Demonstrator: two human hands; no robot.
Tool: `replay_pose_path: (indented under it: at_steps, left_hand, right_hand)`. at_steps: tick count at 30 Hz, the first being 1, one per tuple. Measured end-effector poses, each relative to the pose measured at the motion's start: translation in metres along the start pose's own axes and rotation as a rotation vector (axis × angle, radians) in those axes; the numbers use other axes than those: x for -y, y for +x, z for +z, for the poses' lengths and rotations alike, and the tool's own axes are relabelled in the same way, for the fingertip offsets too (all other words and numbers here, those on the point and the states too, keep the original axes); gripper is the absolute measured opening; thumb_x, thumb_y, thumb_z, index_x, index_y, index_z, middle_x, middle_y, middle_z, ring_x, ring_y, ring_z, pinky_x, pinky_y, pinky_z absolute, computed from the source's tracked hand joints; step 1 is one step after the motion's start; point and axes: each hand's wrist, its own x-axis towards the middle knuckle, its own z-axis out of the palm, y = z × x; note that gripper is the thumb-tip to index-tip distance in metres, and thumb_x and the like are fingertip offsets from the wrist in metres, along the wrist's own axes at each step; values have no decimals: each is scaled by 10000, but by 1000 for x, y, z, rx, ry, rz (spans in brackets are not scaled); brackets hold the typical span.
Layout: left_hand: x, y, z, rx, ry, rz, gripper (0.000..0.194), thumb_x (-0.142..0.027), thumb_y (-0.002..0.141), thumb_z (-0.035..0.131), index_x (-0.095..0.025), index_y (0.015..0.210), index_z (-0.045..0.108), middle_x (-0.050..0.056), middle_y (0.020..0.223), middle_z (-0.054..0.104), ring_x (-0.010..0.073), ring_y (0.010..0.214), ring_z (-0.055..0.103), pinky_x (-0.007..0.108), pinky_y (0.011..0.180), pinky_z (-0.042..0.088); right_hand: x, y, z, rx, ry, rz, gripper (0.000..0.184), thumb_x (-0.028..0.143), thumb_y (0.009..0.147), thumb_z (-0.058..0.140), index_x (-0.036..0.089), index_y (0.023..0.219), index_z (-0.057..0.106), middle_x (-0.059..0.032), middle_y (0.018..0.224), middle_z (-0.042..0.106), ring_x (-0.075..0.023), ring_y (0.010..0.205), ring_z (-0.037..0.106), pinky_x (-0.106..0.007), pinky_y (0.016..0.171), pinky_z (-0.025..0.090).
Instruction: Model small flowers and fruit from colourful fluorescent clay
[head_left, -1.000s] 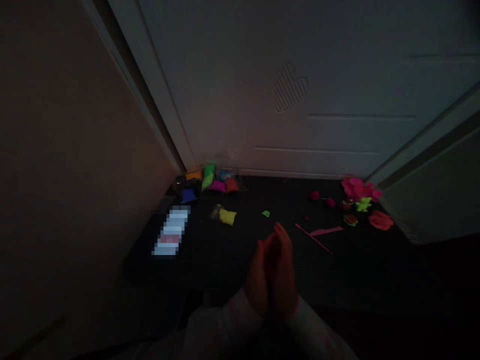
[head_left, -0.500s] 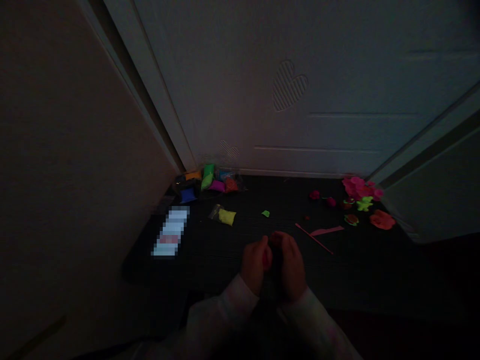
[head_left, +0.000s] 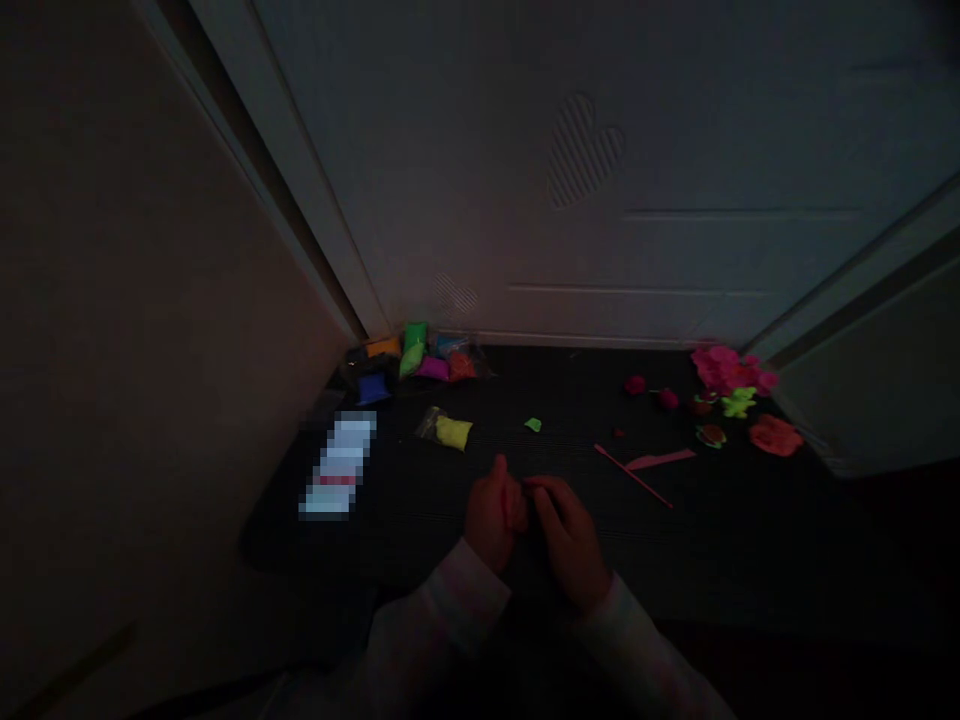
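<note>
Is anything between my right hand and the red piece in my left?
Only the curled fingers of the left hand, which partly cover the red piece on the side facing the right hand. The green bit and pink tools lie clear of that gap.

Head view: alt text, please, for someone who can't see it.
The left hand holds something red beside the right hand, over a dark, dimly lit table. Coloured packets lie left; pink tools and colourful shapes right.

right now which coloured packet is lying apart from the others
The pillow-shaped yellow packet with clear plastic at its end. It lies alone on the dark tabletop, while the other coloured packets are bunched together.
</note>
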Motion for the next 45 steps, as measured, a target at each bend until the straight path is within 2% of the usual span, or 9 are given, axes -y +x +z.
replay_pose_path:
  at_steps: [3, 6, 7, 11, 19, 28, 31, 35, 45]
  left_hand:
    - [-2, 2, 0, 3, -75, 14, 427, -452, 746, 463, -153, 445, 420, -50, 367, 375, 48, 343, 339, 187, 375, 262]
    - [-2, 3, 1, 12, -138, 21, 145, -301, 699, 541, -157, 682, 541, -15, 632, 557, 76, 576, 514, 198, 540, 394]
    - [-2, 3, 1, 16, -149, 17, 123, -234, 665, 569, -162, 764, 553, -3, 720, 585, 87, 657, 539, 206, 606, 411]
    - [1, 1, 1, 34, -110, -8, 346, -124, 603, 628, -157, 938, 546, 37, 898, 611, 121, 817, 558, 250, 773, 404]
    - [2, 2, -1, 16, 34, 2, 269, -178, 562, 690, -138, 805, 580, 18, 769, 628, 122, 733, 570, 258, 734, 421]
    - [5, 2, -5, 46, 163, 17, 333, -148, 542, 701, -139, 857, 595, 49, 826, 640, 152, 792, 575, 294, 795, 407]
    - [5, 0, -4, 89, 123, -4, 390, -133, 546, 685, -150, 924, 590, 59, 884, 636, 166, 847, 570, 297, 812, 404]
    - [5, -1, -4, 81, 44, -26, 307, -218, 591, 670, -151, 883, 602, 45, 860, 624, 154, 821, 568, 294, 786, 420]
    - [4, 1, -6, 34, 164, 10, 252, -233, 593, 680, -121, 803, 600, 41, 737, 640, 134, 689, 581, 258, 687, 438]
  right_hand:
    - [0, 0, 0, -21, -1, -11, 198, 315, 820, 403, 206, 891, 553, -41, 896, 563, -155, 867, 515, -309, 790, 391]
    - [-2, 0, -1, -65, 7, -22, 200, 312, 822, 395, 211, 925, 534, -47, 949, 545, -160, 914, 497, -329, 830, 375]
    - [-3, 0, -1, -84, 17, -23, 199, 312, 820, 400, 213, 934, 530, -48, 964, 541, -163, 927, 491, -338, 842, 369]
    - [-6, 1, -1, -156, 63, -5, 196, 320, 798, 436, 221, 940, 530, -48, 995, 527, -174, 952, 479, -363, 866, 359]
    - [-4, -1, -1, -199, 108, 70, 232, 345, 787, 446, 212, 963, 516, -54, 994, 539, -176, 945, 492, -351, 843, 393]
    - [-7, 1, -3, -201, 71, 42, 253, 356, 792, 437, 210, 980, 522, -58, 1024, 525, -180, 975, 475, -370, 881, 357]
    - [-7, 2, -3, -202, 48, -1, 236, 344, 789, 452, 215, 973, 522, -57, 1016, 517, -179, 970, 471, -375, 882, 353]
    - [-5, 2, -3, -184, 36, -16, 216, 334, 786, 462, 221, 957, 529, -52, 996, 521, -174, 948, 478, -364, 860, 366]
    - [-5, 0, -1, -135, 104, 39, 243, 360, 756, 501, 211, 944, 543, -45, 947, 569, -176, 896, 516, -346, 819, 398]
